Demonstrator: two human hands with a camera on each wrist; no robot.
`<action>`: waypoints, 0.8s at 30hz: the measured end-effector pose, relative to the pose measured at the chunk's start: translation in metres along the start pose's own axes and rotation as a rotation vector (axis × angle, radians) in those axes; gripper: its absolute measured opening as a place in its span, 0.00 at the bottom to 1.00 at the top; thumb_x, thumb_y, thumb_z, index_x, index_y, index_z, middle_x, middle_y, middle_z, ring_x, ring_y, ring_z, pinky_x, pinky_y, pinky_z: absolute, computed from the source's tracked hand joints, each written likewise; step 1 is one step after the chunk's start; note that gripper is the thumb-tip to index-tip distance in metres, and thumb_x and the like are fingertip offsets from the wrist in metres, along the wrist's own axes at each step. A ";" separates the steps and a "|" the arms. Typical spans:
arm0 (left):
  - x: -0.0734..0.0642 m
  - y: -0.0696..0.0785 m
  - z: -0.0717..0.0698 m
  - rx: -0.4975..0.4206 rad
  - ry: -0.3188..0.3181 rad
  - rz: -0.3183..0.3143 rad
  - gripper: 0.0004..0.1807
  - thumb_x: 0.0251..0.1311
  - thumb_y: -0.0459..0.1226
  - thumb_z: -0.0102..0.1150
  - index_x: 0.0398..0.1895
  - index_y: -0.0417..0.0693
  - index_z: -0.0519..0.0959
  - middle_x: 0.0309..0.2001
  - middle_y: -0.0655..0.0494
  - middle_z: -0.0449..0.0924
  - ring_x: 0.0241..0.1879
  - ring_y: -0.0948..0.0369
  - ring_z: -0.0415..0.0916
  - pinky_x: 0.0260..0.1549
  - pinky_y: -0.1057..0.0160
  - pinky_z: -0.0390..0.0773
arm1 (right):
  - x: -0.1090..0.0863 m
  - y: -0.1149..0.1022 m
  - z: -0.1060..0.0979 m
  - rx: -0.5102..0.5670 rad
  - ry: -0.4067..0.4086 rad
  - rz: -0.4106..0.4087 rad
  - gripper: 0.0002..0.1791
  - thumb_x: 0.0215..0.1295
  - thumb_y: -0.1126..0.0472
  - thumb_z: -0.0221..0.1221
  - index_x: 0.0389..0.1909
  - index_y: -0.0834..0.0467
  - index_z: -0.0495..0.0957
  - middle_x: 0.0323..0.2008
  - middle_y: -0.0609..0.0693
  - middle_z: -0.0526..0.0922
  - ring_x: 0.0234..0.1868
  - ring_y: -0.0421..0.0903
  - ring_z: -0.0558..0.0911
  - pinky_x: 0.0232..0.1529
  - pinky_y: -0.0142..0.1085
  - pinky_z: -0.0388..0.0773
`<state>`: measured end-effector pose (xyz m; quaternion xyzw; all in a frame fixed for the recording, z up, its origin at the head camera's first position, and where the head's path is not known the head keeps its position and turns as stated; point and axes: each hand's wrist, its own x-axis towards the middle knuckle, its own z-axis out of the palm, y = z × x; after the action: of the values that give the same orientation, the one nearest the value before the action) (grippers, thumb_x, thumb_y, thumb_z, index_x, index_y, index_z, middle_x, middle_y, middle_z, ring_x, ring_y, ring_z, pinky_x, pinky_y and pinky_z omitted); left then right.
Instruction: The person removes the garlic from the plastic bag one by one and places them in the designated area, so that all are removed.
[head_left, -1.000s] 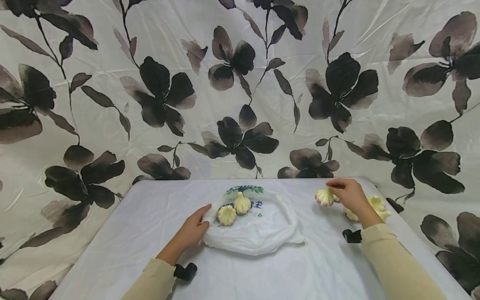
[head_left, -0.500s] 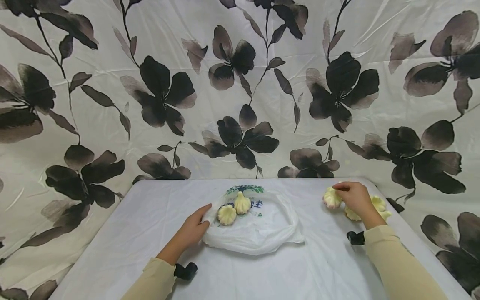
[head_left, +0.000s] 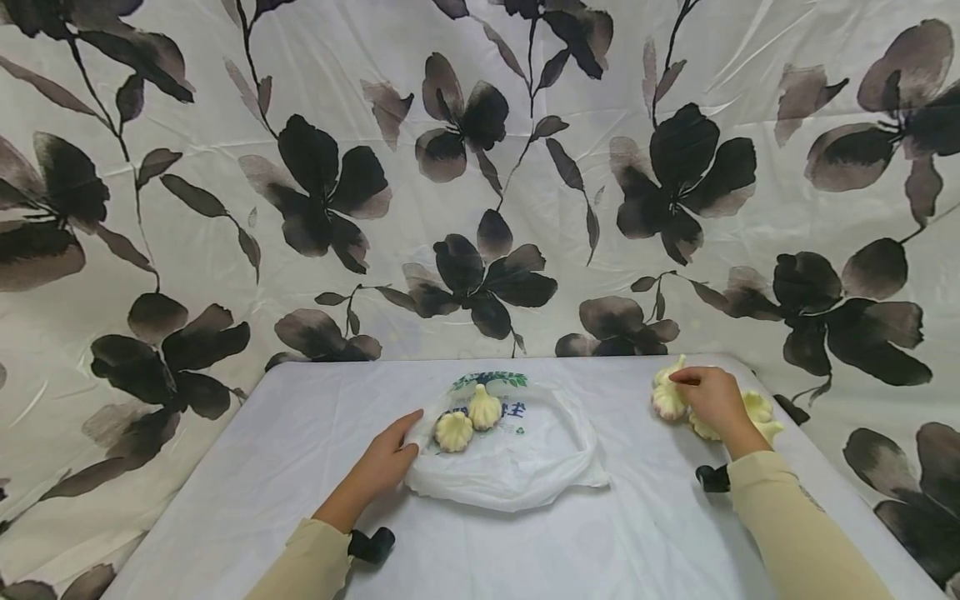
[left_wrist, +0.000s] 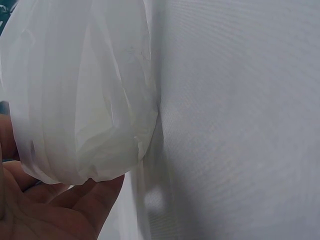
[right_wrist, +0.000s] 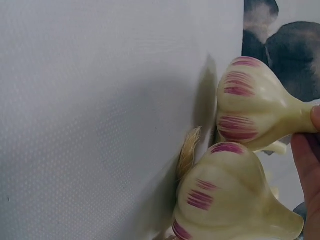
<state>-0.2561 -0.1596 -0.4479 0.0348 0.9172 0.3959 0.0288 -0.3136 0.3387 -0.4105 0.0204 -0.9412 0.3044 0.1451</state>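
My left hand [head_left: 386, 454] grips the left edge of a white plastic bag [head_left: 517, 483] lying with its mouth spread. In the left wrist view its fingers [left_wrist: 100, 197] curl around the bag's edge. Two garlic bulbs [head_left: 485, 408] lie in the bag's left part. At the far right, my right hand [head_left: 711, 404] pinches a purple-streaked garlic bulb [right_wrist: 250, 102] by its stem, low over the table. Close beside this one in the right wrist view is another garlic bulb [right_wrist: 225, 195]. Several more garlic bulbs [head_left: 757, 408] sit behind and beside the right hand, partly hidden by it.
The table [head_left: 600, 550] has a white cloth. Behind its far edge hangs a white curtain [head_left: 570, 250] with dark flowers. A dry root tuft [right_wrist: 188, 152] shows at the bulbs' bases in the right wrist view.
The right hand has shifted a little right and nearer with the garlic bulb, which now hangs more upright. Another bulb's stem shows behind it. Left hand and bag stay as they were.
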 end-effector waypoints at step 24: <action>0.001 -0.003 0.002 0.001 0.009 0.006 0.32 0.66 0.35 0.40 0.75 0.48 0.56 0.75 0.45 0.55 0.74 0.44 0.51 0.70 0.42 0.57 | 0.000 0.005 0.002 -0.048 0.006 0.016 0.15 0.64 0.66 0.52 0.45 0.65 0.83 0.48 0.68 0.82 0.52 0.67 0.77 0.52 0.57 0.74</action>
<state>-0.2569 -0.1597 -0.4514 0.0359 0.9175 0.3955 0.0236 -0.3143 0.3418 -0.4150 0.0083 -0.9479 0.2829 0.1458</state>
